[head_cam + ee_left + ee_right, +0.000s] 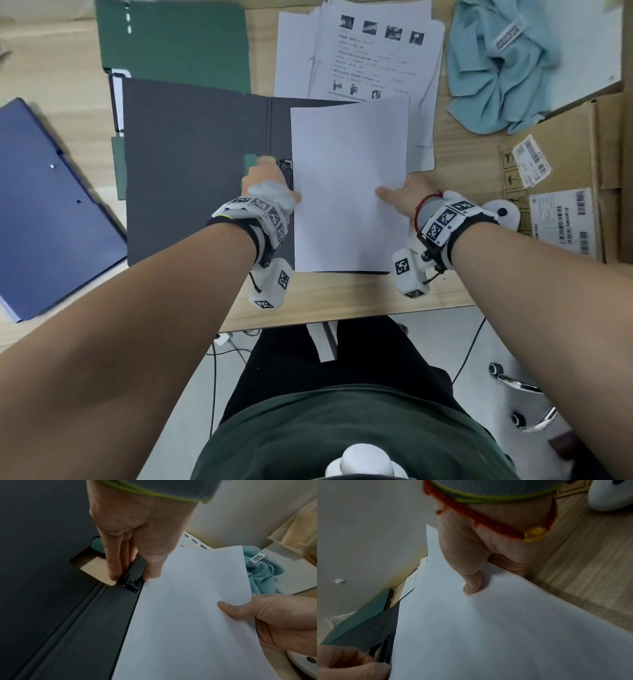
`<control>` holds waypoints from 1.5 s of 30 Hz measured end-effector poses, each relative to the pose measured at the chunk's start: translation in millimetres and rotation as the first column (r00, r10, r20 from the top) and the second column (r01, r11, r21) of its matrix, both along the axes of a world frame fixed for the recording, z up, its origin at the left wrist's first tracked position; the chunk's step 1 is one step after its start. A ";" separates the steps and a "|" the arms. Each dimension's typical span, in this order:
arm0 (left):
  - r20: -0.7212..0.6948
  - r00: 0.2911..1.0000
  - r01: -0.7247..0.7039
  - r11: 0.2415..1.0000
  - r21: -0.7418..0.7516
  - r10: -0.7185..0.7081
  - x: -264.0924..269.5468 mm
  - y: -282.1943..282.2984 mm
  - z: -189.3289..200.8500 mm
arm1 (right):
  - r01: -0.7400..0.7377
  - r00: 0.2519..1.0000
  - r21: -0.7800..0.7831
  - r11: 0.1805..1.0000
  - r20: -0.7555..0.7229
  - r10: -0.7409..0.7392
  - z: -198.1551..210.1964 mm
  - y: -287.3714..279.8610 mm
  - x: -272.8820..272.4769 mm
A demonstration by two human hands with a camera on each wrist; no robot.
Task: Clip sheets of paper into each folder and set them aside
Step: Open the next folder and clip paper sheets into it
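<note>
A dark grey folder (191, 154) lies open in the middle of the desk. A stack of blank white sheets (349, 185) lies on its right half, left edge beside the black spring clip (286, 168) at the spine. My left hand (281, 178) pinches that clip (130, 585), fingers on its left side and thumb on its right. My right hand (394, 197) pinches the sheets' right edge, thumb (471, 586) on top of the paper (488, 628) and fingers hidden beneath. The sheets' right side is lifted slightly off the folder.
A green folder (178, 41) lies behind the grey one and a blue folder (44, 212) at the left. A pile of printed sheets (373, 51) sits at the back, a teal cloth (496, 68) and a cardboard box (565, 178) at the right.
</note>
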State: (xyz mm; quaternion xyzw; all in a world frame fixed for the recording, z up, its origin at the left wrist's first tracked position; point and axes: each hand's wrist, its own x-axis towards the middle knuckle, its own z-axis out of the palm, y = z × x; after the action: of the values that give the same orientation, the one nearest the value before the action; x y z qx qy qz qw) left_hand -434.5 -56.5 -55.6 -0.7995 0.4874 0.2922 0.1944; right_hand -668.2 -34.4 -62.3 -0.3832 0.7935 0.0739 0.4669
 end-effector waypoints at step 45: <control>-0.504 0.828 -0.224 0.969 0.104 0.245 55.3 -9.2 -6.4 | 0.218 0.917 0.051 0.975 0.332 -0.222 -29.8 4.4 -19.6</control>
State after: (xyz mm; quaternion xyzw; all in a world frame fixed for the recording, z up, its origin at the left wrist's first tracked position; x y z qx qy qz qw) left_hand -379.2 -65.7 -61.9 -0.7423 0.4136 0.5260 0.0360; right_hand -687.8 -30.0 -92.1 -0.2954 0.7400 -0.0404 0.6029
